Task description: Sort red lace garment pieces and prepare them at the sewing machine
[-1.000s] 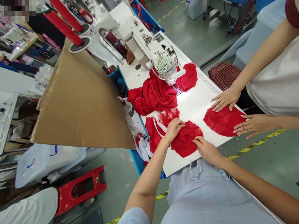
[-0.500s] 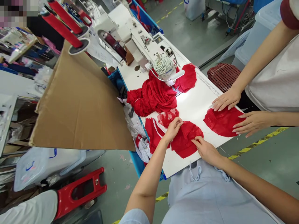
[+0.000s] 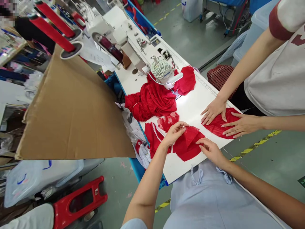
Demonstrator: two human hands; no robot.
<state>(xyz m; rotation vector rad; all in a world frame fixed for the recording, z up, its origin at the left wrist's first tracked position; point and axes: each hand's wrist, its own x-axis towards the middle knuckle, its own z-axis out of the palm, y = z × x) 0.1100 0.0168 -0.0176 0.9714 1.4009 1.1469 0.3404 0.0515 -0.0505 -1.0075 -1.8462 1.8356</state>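
A red fabric piece (image 3: 187, 146) with a sheer layer on it lies at the front of the white sewing table (image 3: 175, 168). My left hand (image 3: 175, 133) pinches its upper left edge between thumb and fingertips. At the right edge of that piece, the thumb and forefinger of my right hand (image 3: 212, 152) are closed on the border. More red fabric with white strips (image 3: 154, 136) lies to the left, partly under my left wrist. Red lace (image 3: 168, 121) sits just above it.
Across the corner, a co-worker's hands (image 3: 231, 125) press flat on another red piece (image 3: 218, 128). A sewing machine (image 3: 164, 74) stands behind, beside a red lace heap (image 3: 152, 100). Cardboard (image 3: 76, 114) rises at left, with red thread cones (image 3: 54, 33) above it.
The co-worker's hands have slid left and now lie spread over their red piece. My own hands stay at the same fabric edges, the sheer layer shifting slightly. The whole view has moved a little.
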